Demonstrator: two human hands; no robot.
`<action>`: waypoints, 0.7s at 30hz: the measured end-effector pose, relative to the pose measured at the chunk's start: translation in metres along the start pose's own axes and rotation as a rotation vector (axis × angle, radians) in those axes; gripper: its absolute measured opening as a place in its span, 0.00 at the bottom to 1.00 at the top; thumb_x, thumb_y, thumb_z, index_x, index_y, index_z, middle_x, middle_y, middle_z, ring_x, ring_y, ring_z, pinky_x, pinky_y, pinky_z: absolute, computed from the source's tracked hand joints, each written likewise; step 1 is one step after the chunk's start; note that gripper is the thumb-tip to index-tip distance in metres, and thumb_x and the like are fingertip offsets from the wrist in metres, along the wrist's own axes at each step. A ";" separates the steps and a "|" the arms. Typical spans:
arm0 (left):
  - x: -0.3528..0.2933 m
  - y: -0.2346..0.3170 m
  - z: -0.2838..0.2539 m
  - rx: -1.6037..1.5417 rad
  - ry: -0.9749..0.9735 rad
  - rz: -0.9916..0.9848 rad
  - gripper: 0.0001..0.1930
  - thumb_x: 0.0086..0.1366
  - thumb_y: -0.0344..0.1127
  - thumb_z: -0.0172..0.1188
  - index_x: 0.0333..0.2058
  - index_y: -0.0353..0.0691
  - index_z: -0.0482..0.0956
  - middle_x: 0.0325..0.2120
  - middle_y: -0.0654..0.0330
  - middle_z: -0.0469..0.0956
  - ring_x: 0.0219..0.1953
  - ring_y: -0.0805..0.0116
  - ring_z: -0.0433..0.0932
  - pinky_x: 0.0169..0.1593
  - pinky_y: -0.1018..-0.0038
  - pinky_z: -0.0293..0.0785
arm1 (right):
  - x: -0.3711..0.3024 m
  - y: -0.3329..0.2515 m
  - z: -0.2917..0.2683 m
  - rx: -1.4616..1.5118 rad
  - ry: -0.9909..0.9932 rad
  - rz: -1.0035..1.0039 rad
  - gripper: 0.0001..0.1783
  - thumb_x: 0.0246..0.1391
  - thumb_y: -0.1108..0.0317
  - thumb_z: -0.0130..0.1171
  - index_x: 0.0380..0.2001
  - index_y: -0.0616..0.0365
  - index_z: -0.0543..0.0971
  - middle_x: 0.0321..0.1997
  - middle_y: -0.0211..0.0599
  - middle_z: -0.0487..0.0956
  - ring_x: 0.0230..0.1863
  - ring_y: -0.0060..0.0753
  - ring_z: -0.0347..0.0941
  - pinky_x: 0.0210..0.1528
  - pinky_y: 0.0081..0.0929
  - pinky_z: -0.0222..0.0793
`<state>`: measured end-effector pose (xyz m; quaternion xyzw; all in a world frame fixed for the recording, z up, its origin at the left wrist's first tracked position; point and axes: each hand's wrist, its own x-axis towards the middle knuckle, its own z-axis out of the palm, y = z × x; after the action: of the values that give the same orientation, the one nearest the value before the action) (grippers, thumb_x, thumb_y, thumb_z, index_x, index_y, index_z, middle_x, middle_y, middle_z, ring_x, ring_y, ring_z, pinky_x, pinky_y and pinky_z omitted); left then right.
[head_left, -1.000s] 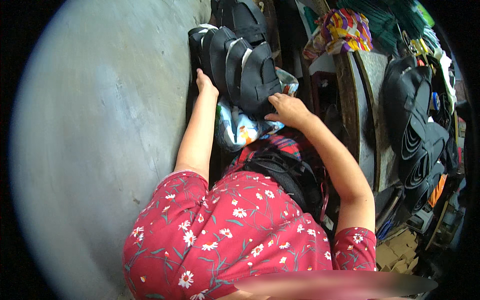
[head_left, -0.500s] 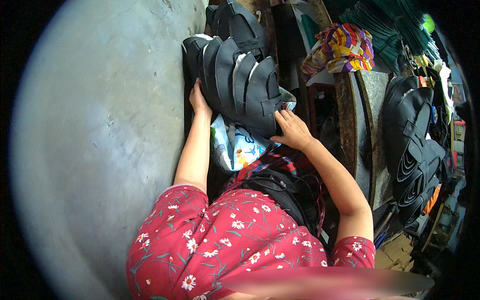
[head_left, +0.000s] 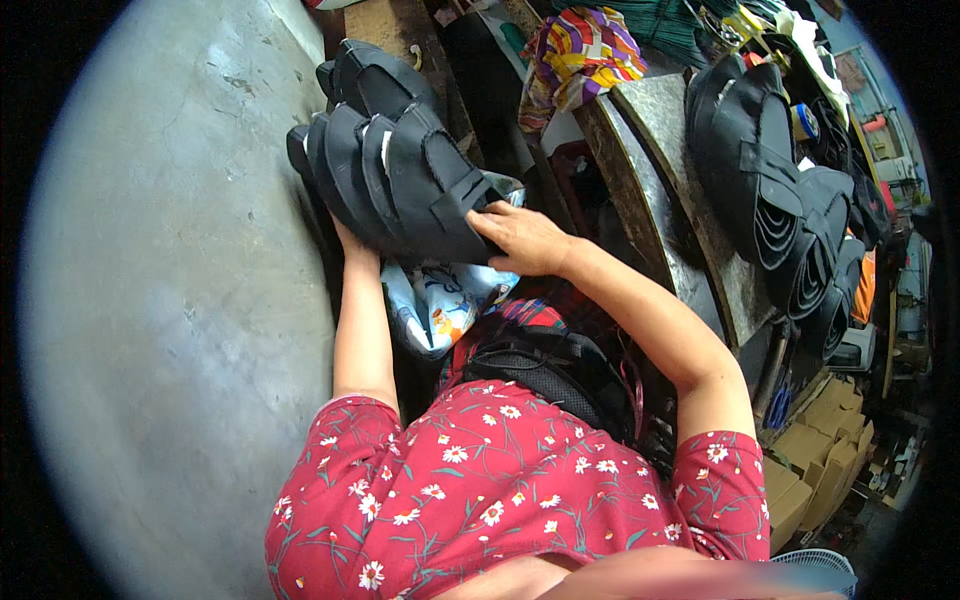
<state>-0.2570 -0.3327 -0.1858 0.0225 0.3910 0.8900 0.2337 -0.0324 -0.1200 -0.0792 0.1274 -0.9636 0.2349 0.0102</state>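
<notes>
A nested row of black shoe uppers (head_left: 365, 195), with stitched edges and a strap, lies between my two hands. My right hand (head_left: 522, 238) grips the near right end of the row, thumb below and fingers over the edge. At the row's lower left, my left hand (head_left: 357, 240) holds it from the side and underneath, its fingers hidden behind the black material. More black uppers (head_left: 380, 80) lie just beyond. A light blue printed plastic bag (head_left: 425, 310) shows beneath the row, near my lap.
A grey wall-like surface (head_left: 180, 250) runs along my left. To the right are worn boards (head_left: 690, 215), more stacked black uppers (head_left: 750, 170) and a colourful cloth bundle (head_left: 590, 60). Cardboard (head_left: 815, 430) lies at the lower right, with dark green strands (head_left: 650, 25) at the far side.
The view has turned and shifted. The uppers in my hands sit closer together, with fewer edges fanned out. My left hand has slipped further under the row; my right hand keeps its end.
</notes>
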 end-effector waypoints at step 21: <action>0.033 0.021 -0.036 0.914 0.371 -0.152 0.36 0.75 0.60 0.38 0.60 0.30 0.72 0.57 0.49 0.76 0.55 0.53 0.76 0.60 0.63 0.67 | -0.026 0.027 0.054 0.253 -0.046 0.169 0.33 0.46 0.59 0.72 0.48 0.60 0.66 0.46 0.53 0.76 0.50 0.60 0.74 0.52 0.46 0.70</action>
<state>-0.3029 -0.3553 -0.2010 -0.0649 0.7766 0.5969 0.1908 -0.0117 -0.1153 -0.1413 0.0514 -0.9335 0.3516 -0.0479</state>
